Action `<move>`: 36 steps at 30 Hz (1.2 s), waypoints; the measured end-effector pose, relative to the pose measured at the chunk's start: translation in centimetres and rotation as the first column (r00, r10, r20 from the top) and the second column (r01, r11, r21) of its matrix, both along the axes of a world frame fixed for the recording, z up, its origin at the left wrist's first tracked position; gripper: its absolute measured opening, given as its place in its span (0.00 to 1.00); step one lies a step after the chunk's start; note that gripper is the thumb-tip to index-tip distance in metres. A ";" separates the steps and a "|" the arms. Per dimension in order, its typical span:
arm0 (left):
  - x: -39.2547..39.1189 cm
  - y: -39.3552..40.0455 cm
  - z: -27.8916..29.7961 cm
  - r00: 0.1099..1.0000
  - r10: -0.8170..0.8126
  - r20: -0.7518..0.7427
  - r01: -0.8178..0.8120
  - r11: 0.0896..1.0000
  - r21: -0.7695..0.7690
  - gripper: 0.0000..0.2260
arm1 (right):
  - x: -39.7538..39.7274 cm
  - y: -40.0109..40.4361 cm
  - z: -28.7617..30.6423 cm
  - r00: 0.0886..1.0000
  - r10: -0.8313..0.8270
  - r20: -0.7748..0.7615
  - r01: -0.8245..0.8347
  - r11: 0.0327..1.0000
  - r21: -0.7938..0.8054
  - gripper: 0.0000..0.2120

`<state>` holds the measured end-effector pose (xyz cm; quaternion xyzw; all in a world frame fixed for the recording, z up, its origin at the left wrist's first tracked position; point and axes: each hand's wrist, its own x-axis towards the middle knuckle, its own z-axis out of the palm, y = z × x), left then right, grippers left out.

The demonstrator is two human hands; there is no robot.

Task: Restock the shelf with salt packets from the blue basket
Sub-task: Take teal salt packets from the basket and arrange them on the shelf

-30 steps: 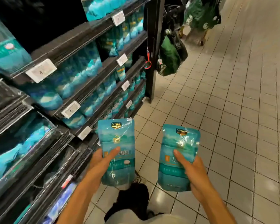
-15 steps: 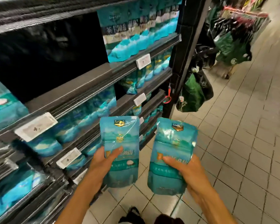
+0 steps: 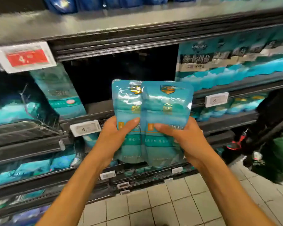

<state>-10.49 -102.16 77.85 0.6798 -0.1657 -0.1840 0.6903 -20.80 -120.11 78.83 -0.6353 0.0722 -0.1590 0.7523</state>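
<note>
Head view: left hand (image 3: 112, 136), right hand (image 3: 185, 136) each grip 1 salt packet (image 3: 129, 101).

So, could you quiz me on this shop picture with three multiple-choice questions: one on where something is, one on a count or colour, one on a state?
1. Where is the dark empty gap on the shelf?
A. Straight behind the held packets
B. Down at floor level
C. Above the red price tag

2. How many salt packets are held?
A. One
B. Two
C. Four

3. How do the two held packets sit?
A. Far apart
B. One dropped on the floor
C. Side by side, edges overlapping

Answers:
1. A: the dark gap opens right behind the packets.
2. B: the left hand grips the left packet and the right hand grips the right packet.
3. C: the right packet's edge lies over the left one's.
</note>
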 end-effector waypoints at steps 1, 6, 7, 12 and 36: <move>0.4 -0.2 0.5 0.999 0.035 0.026 -0.035 0.999 0.009 0.18 | 1.1 -0.3 0.6 0.999 0.048 0.013 -0.048 0.999 0.000 0.14; 2.6 -0.9 2.4 0.979 0.157 0.127 -0.164 0.985 0.047 0.04 | 5.8 -0.6 2.4 0.985 0.168 0.033 -0.169 0.986 0.016 0.13; 3.0 -1.0 2.9 0.973 0.174 0.154 -0.184 0.981 0.053 0.05 | 6.7 -0.4 2.8 0.987 0.157 0.037 -0.158 0.987 0.020 0.13; 4.5 0.4 4.8 0.923 0.236 0.303 -0.261 0.964 0.045 0.05 | 10.8 0.8 4.7 0.995 0.058 0.076 -0.069 0.986 0.149 0.12; 10.0 11.0 1.7 0.697 0.415 0.584 -0.686 0.624 0.375 0.40 | 22.0 9.3 2.6 0.995 0.055 -0.084 -0.057 0.998 -0.029 0.06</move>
